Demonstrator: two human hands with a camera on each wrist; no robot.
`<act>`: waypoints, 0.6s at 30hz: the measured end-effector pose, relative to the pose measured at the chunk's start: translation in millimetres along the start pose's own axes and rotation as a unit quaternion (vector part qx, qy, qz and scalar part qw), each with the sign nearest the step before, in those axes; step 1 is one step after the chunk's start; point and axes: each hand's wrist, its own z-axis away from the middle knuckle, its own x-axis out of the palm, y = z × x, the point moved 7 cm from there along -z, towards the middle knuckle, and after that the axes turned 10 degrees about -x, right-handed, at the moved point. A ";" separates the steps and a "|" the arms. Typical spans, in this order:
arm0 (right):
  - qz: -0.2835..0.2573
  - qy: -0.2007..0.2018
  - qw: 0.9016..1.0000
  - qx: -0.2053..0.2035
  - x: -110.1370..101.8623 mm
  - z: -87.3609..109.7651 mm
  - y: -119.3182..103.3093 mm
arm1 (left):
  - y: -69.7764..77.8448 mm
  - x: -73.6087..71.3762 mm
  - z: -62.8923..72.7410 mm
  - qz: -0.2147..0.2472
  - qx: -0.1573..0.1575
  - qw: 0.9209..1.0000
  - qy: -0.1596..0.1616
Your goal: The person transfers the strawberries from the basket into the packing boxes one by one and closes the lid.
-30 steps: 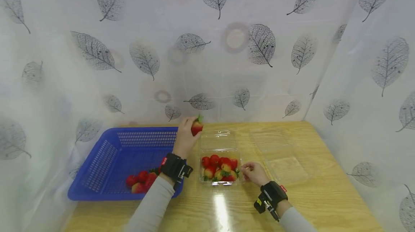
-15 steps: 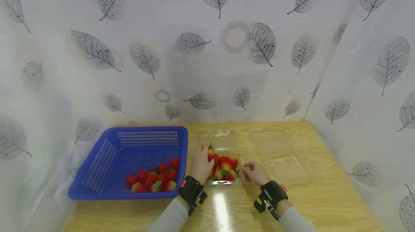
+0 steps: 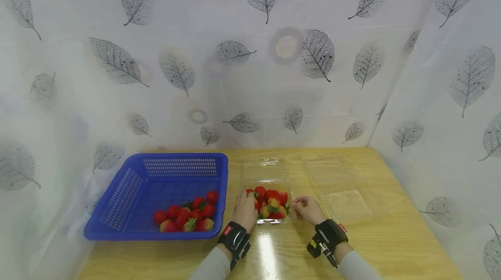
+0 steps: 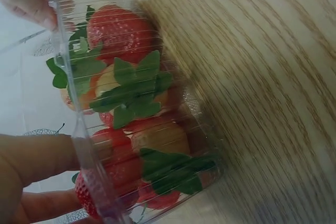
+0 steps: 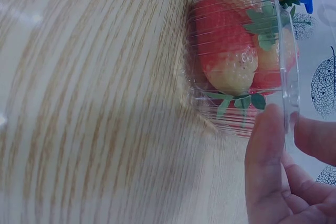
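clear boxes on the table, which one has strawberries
The clear box of strawberries between the left hand and right hand; the other clear box, farther right, looks empty.

A makeshift recording booth: pale leaf-print sheeting (image 3: 258,93) hangs behind a wood-grain table (image 3: 395,241) and along its left and right sides, and black cameras (image 3: 329,233) are strapped to both wrists; the building beyond cannot be told

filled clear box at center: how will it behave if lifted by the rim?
The clear box will probably flex, since its walls look like thin, see-through plastic. Its lid may swing, as it lies open behind and seems joined along the back edge. The strawberries could roll or spill if it tilts: they're rounded and piled loosely.
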 end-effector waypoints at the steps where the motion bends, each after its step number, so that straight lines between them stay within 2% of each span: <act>1: 0.003 0.000 1.000 0.002 0.1 -0.1 0.5 | 1.0 0.3 0.6 -0.008 0.003 1.000 0.003; 7: 0.010 -0.003 1.000 0.010 1.0 0.6 1.9 | 8.3 -1.4 4.0 -0.051 0.038 0.997 0.050; 10: 0.009 -0.002 1.000 0.012 0.6 1.0 1.5 | 9.0 -1.1 4.2 -0.057 0.045 0.996 0.057; 14: 0.010 -0.001 1.000 0.013 0.6 0.6 1.7 | 6.9 0.4 2.4 -0.044 0.036 0.998 0.028; 18: 0.010 0.000 1.000 0.013 0.7 0.3 2.1 | 4.1 2.4 -1.4 -0.027 0.018 0.999 -0.042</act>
